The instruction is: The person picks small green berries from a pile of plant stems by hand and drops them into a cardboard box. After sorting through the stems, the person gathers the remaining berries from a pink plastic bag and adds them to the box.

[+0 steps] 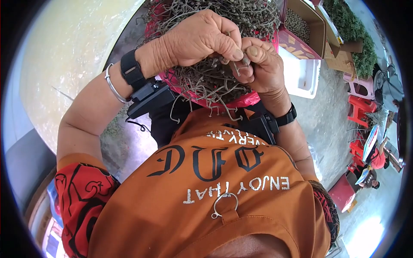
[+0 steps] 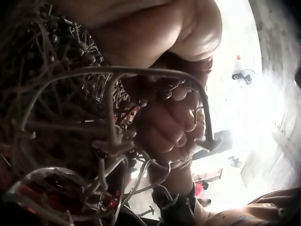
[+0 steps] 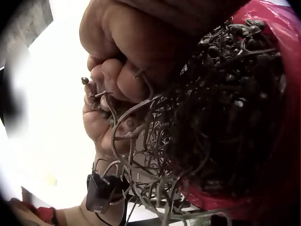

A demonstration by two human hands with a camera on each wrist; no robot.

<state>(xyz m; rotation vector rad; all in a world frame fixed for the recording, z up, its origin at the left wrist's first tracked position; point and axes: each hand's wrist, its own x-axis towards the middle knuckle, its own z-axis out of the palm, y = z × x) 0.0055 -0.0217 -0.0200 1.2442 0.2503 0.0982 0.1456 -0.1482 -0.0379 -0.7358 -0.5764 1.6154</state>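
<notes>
In the head view my left hand (image 1: 202, 38) and right hand (image 1: 266, 64) meet over a tangled heap of dry brown stems (image 1: 193, 84). The stems are thin and hooked, with small round pods among them. Between thumb and finger my left hand pinches a short stem piece (image 1: 237, 69). Thumb and curled fingers of my right hand pinch a small round pod (image 1: 246, 60) beside it. In the left wrist view, a forked stem (image 2: 110, 103) crosses in front of the hands. Loose stems (image 3: 117, 136) hang near the fingertips in the right wrist view. A pink plastic bag (image 1: 249, 100) lies under the heap.
Right of the heap stands a cardboard box (image 1: 317, 38) with round pods (image 1: 297, 25), beside a white foam box (image 1: 315, 81). Green plants (image 1: 363, 53) lie beyond. Red stools (image 1: 359, 109) and people (image 1: 379, 159) are farther right. A pale yellow surface (image 1: 60, 64) lies left.
</notes>
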